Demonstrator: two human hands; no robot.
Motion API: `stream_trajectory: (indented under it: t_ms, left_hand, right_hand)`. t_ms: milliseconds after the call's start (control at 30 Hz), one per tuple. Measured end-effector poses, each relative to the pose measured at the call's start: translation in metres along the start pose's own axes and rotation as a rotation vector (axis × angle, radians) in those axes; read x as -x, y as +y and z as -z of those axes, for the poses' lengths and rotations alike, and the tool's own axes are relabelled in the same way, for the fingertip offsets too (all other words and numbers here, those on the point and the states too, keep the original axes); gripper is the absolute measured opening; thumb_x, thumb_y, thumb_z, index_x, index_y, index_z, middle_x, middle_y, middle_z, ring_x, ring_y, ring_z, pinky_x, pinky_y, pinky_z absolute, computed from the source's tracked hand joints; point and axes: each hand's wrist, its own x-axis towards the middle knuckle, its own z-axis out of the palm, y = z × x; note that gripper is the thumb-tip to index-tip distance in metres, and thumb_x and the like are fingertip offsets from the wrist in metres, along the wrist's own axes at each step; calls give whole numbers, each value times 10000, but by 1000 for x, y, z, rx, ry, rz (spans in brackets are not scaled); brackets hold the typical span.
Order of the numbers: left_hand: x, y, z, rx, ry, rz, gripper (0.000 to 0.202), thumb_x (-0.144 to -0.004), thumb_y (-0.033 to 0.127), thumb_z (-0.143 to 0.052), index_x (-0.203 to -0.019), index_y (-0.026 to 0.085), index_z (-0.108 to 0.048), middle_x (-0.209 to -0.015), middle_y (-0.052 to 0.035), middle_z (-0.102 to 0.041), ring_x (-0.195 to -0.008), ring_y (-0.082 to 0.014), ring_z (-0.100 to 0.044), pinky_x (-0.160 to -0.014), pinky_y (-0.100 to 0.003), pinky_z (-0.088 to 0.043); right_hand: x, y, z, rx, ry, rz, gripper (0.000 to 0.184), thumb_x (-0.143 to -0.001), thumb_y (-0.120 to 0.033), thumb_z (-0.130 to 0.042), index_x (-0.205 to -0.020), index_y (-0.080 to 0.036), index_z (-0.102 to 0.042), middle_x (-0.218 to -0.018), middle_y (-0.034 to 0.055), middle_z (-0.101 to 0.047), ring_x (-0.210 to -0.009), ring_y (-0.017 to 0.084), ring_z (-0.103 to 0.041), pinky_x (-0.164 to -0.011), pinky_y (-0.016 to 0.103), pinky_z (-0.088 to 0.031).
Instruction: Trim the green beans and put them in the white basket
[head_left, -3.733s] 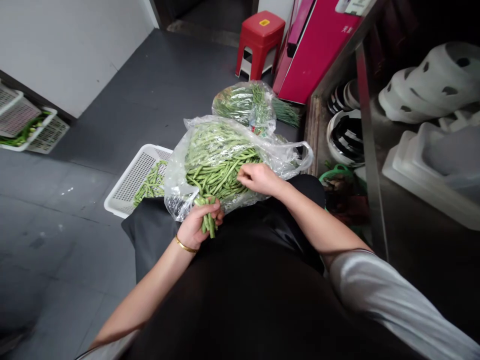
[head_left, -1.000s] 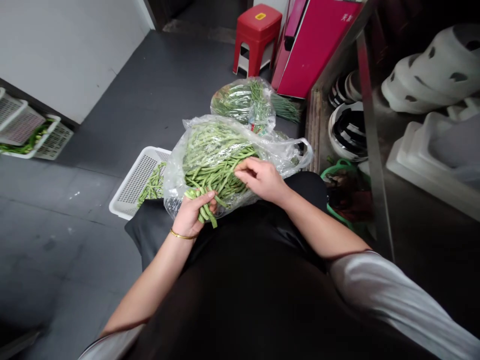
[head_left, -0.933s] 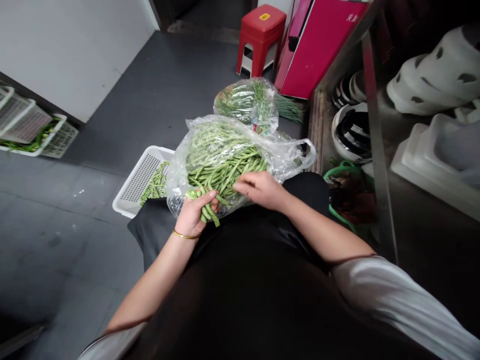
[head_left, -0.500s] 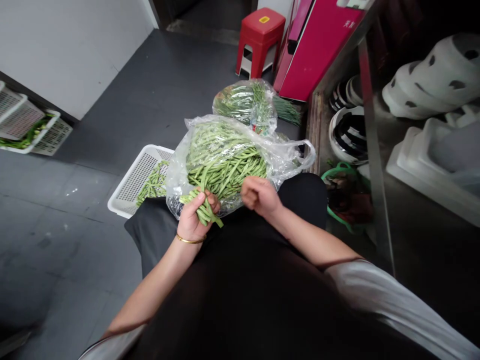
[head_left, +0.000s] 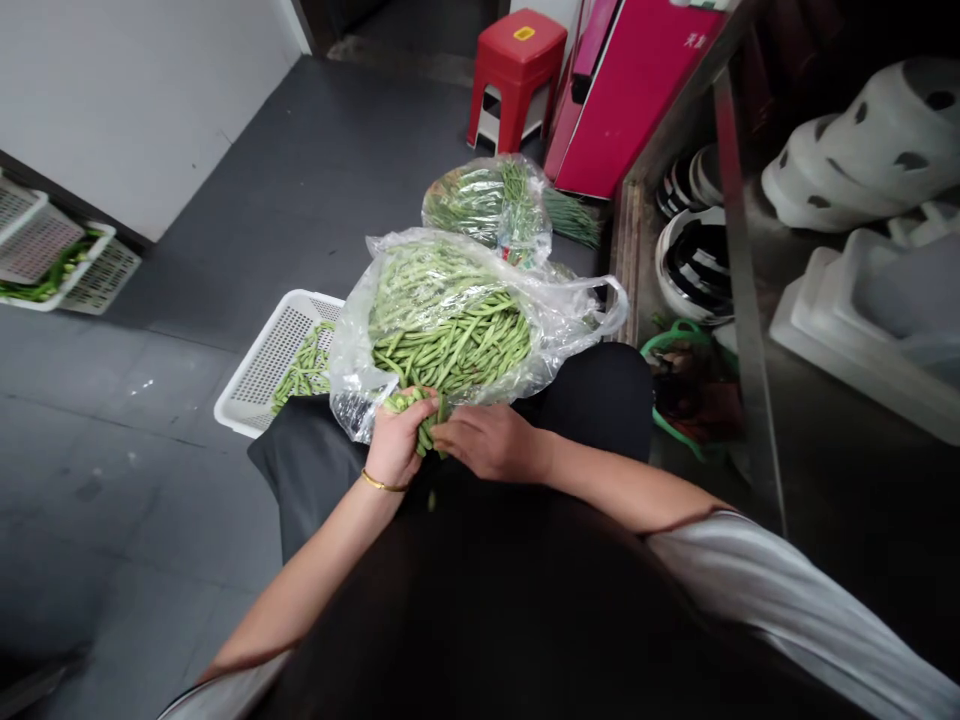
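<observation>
- So you're sitting there with a bunch of green beans out in front of you, just over the near edge of a clear plastic bag.
- Your left hand is curling around that bunch, thumb lying across the top, so the grip is looking pretty snug.
- Your right hand is meeting the bunch from the other side, fingers drawn together rather than spread. They're touching the beans, but I can't tell if they're actually pinching one, the knuckles are hiding it.
- My read on the step: you're working bean by bean at the ends near you. A small blurry green bit is showing against your dark apron, which is kinda fitting with that.
- Next move, imo, is calling for a steady left grip and a clean fingertip hold on a single bean.
- Direction-wise, the bunch is pointing down toward your lap, its long axis running from the bag side toward you and leaning a little to your right. One bean by your right fingertips is standing closer to straight away from you.
- Loose beans are filling the bag, and more are lying in the white basket off your left knee.
</observation>
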Motion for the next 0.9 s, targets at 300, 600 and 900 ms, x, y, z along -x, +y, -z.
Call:
stream_trajectory:
  t_ms: [300,600,900]
  left_hand:
    - [19,49,7,287,-205,-195,253,-588,266,-693,-533,178,-463,-403,73,-306,-355,-50,-302,-354,-179,-290]
    - [16,32,0,-197,-225,49,244,-644,255,-749,-755,148,-560,-569,7,-590,-441,-118,-547,-421,-223,-451]
    - [11,27,7,-136,-406,210,233,-647,261,-736,-725,130,-559,-536,-16,-577,-384,-100,-492,-366,-201,-388]
  right_hand:
    - [5,10,18,-479,167,-447,286,-885,-393,-464,-848,-147,-604,-560,-30,-533,-421,78,-520,-441,199,-428]
    - [-7,7,1,-91,49,-225,328,-847,-474,-518,-905,-152,-537,-741,30,-611,-664,127,-583,-606,226,-421]
    - [4,30,26,283,-150,17,307,-940,-351,-355,-793,-155,-540,-729,38,-547,-625,119,-485,-557,233,-321]
